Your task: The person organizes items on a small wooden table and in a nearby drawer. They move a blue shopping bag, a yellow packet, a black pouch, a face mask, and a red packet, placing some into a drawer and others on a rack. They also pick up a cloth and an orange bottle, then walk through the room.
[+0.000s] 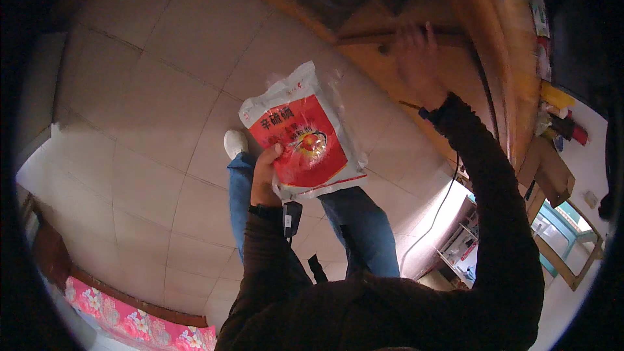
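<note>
My left hand [265,173] grips a white and red plastic packet [312,131] by its lower left edge, thumb across the front. The packet bears dark printed writing and a round emblem, and it is held over the tiled floor above my legs. My right hand [417,61] reaches out to the upper right, in front of a wooden cabinet [404,83]. Its fingers are spread and blurred, with nothing visible in them. Whether they touch the wood I cannot tell.
Near my left wrist hangs a small black device [291,218] on a cord. A dark cable [434,219] runs down to the floor beside the cabinet. A cardboard box [546,175] stands at the right. Pink floral fabric [136,319] covers something at the lower left.
</note>
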`<state>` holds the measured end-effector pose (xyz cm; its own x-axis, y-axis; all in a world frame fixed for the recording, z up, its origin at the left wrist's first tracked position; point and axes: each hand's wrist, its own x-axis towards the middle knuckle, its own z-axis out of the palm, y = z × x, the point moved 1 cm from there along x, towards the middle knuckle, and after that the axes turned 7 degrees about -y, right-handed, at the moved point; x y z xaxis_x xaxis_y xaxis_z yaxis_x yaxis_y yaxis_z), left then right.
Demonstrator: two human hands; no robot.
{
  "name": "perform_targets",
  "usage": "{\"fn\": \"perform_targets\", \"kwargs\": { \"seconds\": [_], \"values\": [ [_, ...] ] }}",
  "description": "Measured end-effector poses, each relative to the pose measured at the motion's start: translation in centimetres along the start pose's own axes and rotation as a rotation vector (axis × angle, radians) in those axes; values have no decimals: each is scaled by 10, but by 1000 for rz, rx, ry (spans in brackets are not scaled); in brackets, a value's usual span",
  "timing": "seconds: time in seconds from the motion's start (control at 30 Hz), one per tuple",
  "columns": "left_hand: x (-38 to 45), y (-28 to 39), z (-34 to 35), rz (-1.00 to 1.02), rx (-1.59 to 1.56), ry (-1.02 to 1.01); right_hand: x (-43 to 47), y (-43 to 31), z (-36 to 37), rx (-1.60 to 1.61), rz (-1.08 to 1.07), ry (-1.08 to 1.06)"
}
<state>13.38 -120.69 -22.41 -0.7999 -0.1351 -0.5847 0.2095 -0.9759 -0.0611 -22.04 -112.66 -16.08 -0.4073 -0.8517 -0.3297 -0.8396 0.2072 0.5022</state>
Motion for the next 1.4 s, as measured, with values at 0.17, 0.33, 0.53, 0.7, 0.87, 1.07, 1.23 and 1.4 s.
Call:
{"fn": "perform_targets", "kwargs": {
  "seconds": [0.17,0.33,0.53,0.7,0.87,1.07,1.23,1.4],
  "values": [
    [-2,-5,-5,102,-25,5,1,-1,18,10,29,-25],
    [3,-3,-17,132,77,-35,-12,-32,17,50,102,-256],
    [6,-2,-14,197,37,-74,-65,-97,2,67,116,-529],
    [7,-1,-6,197,32,-118,-137,-136,-4,100,245,-288],
    [7,-2,-5,167,24,-101,-189,-156,9,218,240,-475],
    [6,-7,10,-8,168,-19,-240,-159,17,504,352,-582],
    [9,-17,20,-101,260,60,-233,-150,17,1806,813,-235],
    [27,-29,16,-264,292,-47,-177,-143,-3,2415,455,-338]
  ]
}}
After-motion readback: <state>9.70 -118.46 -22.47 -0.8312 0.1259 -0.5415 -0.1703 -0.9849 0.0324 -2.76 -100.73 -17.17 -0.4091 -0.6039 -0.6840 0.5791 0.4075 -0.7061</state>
